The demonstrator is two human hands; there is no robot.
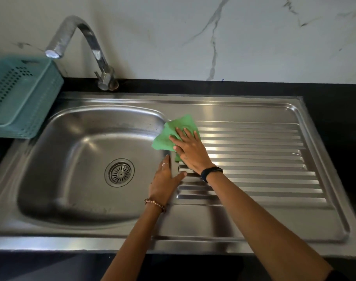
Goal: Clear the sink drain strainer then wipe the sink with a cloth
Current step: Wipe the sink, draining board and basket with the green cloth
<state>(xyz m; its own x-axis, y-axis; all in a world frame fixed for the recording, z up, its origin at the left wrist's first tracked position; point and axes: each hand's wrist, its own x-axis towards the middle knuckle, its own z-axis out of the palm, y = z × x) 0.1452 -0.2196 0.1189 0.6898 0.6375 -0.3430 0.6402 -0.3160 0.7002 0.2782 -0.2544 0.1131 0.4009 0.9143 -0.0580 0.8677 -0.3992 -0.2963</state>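
A green cloth [174,134] is pressed flat under the right hand [190,152], whose fingers are spread straight on it, at the ridge between basin and draining board [264,159]. The left hand [165,179] is laid open just beside the right one, its fingers straight on the sink [132,100] edge and nothing is held. The strainer [119,172] is seen in the basin, left of the left hand.

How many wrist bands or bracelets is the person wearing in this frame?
2. A beaded bracelet sits on the wrist of the left hand at the basin's edge; a black band is on the wrist of the right hand, which presses the green cloth.
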